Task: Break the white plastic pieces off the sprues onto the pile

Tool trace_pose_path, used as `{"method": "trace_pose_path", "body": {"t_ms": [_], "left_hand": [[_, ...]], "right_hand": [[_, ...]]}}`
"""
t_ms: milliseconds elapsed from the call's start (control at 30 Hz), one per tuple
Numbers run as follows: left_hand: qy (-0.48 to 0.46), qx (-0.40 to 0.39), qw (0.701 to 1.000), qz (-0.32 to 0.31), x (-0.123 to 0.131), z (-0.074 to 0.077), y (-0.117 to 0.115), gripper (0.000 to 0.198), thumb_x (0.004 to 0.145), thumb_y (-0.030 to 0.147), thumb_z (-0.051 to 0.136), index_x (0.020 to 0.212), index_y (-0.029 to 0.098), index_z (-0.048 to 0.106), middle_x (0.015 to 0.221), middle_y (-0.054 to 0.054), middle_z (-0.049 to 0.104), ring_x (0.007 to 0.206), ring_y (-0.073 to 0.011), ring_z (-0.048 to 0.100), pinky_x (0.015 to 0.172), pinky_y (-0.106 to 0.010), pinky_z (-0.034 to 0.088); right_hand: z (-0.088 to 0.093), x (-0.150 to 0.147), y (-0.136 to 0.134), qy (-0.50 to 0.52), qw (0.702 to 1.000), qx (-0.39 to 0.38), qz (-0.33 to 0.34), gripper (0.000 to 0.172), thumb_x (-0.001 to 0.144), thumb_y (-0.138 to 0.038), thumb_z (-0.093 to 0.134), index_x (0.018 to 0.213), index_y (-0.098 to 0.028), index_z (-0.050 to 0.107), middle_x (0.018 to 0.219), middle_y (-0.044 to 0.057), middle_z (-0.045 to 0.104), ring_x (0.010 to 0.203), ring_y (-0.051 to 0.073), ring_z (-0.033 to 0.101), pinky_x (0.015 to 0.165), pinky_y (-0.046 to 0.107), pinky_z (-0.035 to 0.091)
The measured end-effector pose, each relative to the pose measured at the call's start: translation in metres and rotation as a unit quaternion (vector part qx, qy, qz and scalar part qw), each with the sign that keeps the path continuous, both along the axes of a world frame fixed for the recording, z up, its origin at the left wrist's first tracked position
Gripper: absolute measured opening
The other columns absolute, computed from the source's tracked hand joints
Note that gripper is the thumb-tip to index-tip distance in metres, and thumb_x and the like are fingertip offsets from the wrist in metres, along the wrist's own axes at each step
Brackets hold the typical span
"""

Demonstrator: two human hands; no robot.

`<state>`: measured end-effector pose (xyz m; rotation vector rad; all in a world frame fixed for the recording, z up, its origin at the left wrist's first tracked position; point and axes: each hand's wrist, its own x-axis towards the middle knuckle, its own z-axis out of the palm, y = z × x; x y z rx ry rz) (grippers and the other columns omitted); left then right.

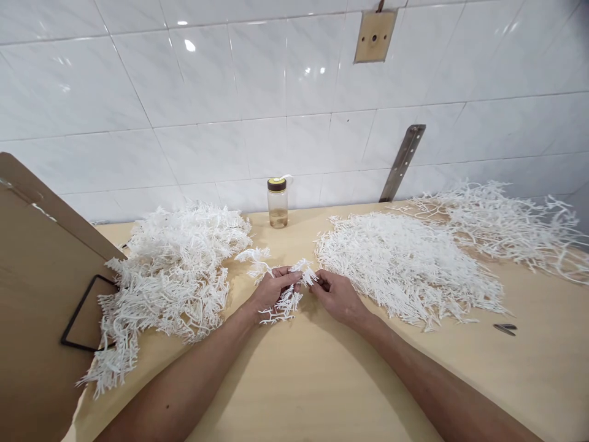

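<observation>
Between my hands is a white branching plastic sprig (289, 301), coral-like, with fine forked tips. My left hand (271, 288) is closed around its stem, and parts of the sprig stick out above and below the fingers. At the sprig's right side, my right hand (338, 296) is pinched at the tips; whatever small piece it grips is mostly hidden by the fingers. To the left lies a tall heap of similar white sprigs (179, 270). A flatter pile of small white pieces (409, 264) spreads just right of my right hand.
Bare, thicker white branches (515, 221) lie at the far right. A small metal snipper or tweezers (505, 329) rests on the wooden table (294, 387). Against the tiled wall stand a water bottle (278, 205) and a metal bracket (402, 162). A brown board (41, 294) rises at left.
</observation>
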<state>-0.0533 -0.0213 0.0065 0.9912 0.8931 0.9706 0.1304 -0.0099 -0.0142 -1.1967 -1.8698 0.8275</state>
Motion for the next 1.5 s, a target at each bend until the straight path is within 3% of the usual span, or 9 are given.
{"method": "trace_pose_path", "body": {"t_ms": [567, 900, 1500], "left_hand": [[-0.001, -0.008, 1.000, 0.007, -0.0014, -0.0022, 0.0013, 0.032, 0.074, 0.043, 0.076, 0.073, 0.014, 0.064, 0.052, 0.003, 0.054, 0.033, -0.0066, 0.042, 0.033, -0.021, 0.028], [0.012, -0.016, 1.000, 0.012, -0.0031, -0.0010, 0.0055, 0.037, 0.074, 0.046, 0.076, 0.063, 0.014, 0.061, 0.043, 0.004, 0.049, 0.031, -0.0072, 0.042, 0.033, -0.021, 0.028], [0.016, -0.022, 1.000, 0.016, -0.0034, 0.0008, 0.0030, 0.036, 0.074, 0.046, 0.076, 0.063, 0.014, 0.061, 0.044, 0.003, 0.050, 0.034, -0.0072, 0.042, 0.034, -0.021, 0.030]], "right_hand": [[0.0010, 0.0008, -0.0001, -0.015, 1.000, -0.003, 0.002, 0.018, 0.082, -0.029, 0.052, 0.070, -0.019, 0.059, 0.059, -0.002, 0.058, 0.055, 0.014, 0.050, 0.054, 0.026, 0.034], [-0.0008, -0.0003, 0.0018, 0.009, 1.000, -0.007, 0.003, 0.017, 0.084, -0.030, 0.052, 0.072, -0.020, 0.060, 0.061, -0.002, 0.060, 0.055, 0.014, 0.051, 0.055, 0.026, 0.037], [0.0020, -0.0008, 0.0034, 0.007, 1.000, -0.007, 0.002, 0.017, 0.083, -0.029, 0.052, 0.071, -0.020, 0.060, 0.060, -0.002, 0.060, 0.054, 0.013, 0.051, 0.054, 0.025, 0.037]]}}
